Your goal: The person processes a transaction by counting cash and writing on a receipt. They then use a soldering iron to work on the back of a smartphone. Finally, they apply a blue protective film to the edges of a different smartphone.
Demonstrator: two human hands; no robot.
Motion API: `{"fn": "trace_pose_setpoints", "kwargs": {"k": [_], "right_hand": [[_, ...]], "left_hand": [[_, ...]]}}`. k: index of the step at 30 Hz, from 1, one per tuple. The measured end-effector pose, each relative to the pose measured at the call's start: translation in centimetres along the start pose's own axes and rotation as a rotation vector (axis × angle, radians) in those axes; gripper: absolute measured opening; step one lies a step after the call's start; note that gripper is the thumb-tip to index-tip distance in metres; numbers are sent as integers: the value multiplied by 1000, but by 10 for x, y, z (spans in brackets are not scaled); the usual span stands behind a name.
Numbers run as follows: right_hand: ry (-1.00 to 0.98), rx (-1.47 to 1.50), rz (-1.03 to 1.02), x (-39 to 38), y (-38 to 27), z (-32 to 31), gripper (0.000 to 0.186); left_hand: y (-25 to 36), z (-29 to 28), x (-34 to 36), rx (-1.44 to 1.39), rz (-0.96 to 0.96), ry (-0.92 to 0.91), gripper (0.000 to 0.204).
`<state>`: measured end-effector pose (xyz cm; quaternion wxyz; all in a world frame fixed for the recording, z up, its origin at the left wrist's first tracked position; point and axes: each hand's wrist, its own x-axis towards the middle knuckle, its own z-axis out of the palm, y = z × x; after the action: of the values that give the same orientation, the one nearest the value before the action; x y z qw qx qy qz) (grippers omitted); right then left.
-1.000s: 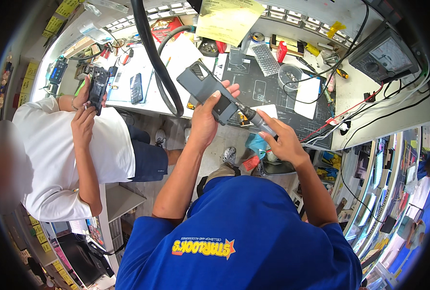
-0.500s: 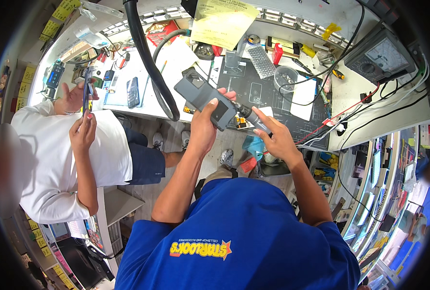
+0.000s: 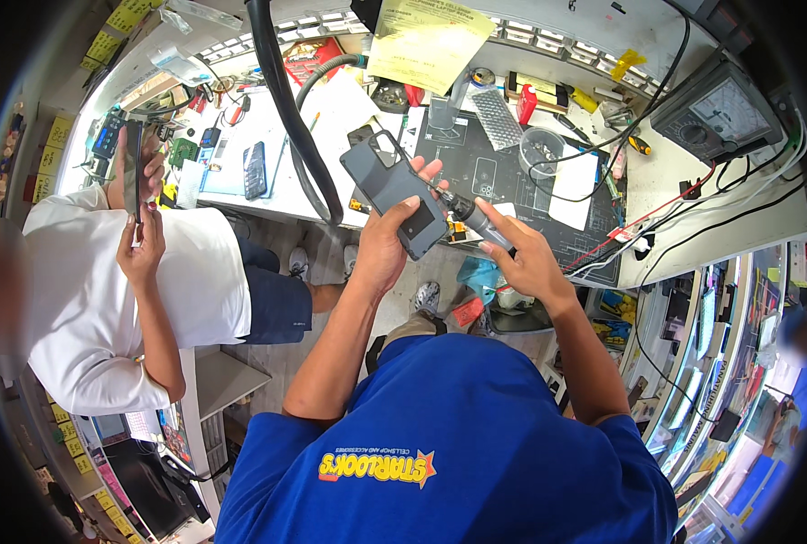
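The left hand [image 3: 381, 249] grips a dark grey phone [image 3: 392, 192] from below, back side up, with fingers wrapped around its lower part. The phone is tilted and held above the front edge of the bench [image 3: 548, 118]. The right hand [image 3: 523, 257] is closed around a screwdriver [image 3: 465, 211], and its tip touches the phone near the right edge. Just behind the hands a black mat [image 3: 503, 177] lies on the bench. On it stands a clear cup [image 3: 539, 150]. A thick black hose [image 3: 287, 109] hangs down at the left of the phone. Far right sits a grey meter [image 3: 722, 113]. At the left another person in a white shirt [image 3: 104, 290] holds a second phone [image 3: 132, 172] with both hands.
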<state>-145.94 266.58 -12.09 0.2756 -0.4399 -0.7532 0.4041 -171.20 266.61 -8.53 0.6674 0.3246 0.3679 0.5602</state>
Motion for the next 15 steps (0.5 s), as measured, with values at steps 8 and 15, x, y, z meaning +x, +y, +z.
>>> {"fn": "trace_pose_setpoints", "kwargs": {"k": [8,15], "right_hand": [[15,64,29,0,3,7,68],[63,77,-27,-5,6,13,68]], "left_hand": [[-4,3,-2,-46,7,1,71],[-3,4,-2,-96,3,-4,74]]}}
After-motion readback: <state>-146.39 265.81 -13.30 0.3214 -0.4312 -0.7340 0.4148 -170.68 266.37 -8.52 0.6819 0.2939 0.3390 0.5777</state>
